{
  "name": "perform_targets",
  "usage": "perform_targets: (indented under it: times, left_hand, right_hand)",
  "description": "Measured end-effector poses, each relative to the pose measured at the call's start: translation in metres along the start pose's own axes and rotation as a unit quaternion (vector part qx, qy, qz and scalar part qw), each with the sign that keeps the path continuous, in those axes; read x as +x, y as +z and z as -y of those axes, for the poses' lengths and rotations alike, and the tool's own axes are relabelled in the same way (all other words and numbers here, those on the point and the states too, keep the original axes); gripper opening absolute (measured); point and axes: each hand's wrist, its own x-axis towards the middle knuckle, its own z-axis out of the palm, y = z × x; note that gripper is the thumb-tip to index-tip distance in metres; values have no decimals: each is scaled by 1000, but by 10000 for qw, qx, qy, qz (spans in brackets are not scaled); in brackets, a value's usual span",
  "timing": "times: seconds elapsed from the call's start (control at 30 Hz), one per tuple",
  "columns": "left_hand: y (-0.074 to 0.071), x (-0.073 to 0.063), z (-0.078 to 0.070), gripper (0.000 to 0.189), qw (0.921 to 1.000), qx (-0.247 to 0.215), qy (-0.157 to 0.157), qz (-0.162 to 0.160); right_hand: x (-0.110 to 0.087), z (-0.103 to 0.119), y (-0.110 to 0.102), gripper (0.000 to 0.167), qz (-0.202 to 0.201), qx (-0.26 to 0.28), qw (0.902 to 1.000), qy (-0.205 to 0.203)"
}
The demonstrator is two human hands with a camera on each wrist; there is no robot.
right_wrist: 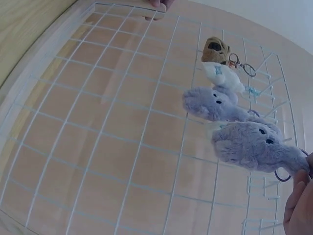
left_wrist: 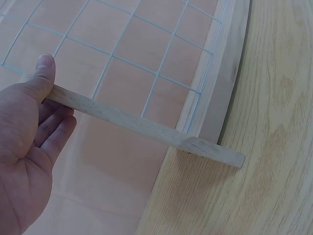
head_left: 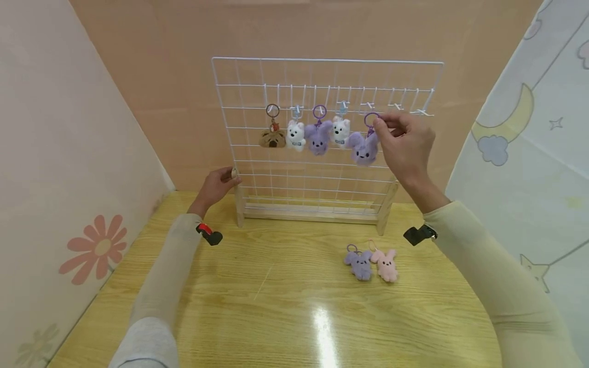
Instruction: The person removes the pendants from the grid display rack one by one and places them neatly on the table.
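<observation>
My right hand pinches the purple ring of a purple plush keychain, and the plush hangs below in front of the white wire grid. The ring is close to a white hook. To its left a brown plush, a white plush, another purple plush and a second white plush hang from hooks. My left hand grips the top of the stand's left wooden upright, thumb on one side and fingers behind.
Farther right on the grid are bare hooks. A purple plush keychain and a pink plush keychain lie side by side on the wooden table, in front of the stand's right wooden foot. Patterned cloth walls stand left and right.
</observation>
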Motion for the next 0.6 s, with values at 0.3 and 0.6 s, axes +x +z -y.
perform_targets:
  times: [0.3, 0.6]
  left_hand:
    - [1, -6, -18, 58, 9998, -98, -166, 68]
    - [0, -2, -5, 61, 10000, -79, -40, 37]
  right_hand:
    - [-30, -10, 1, 25, 281, -36, 9996, 9]
    - [-55, -20, 3, 18, 535, 66, 9985, -93]
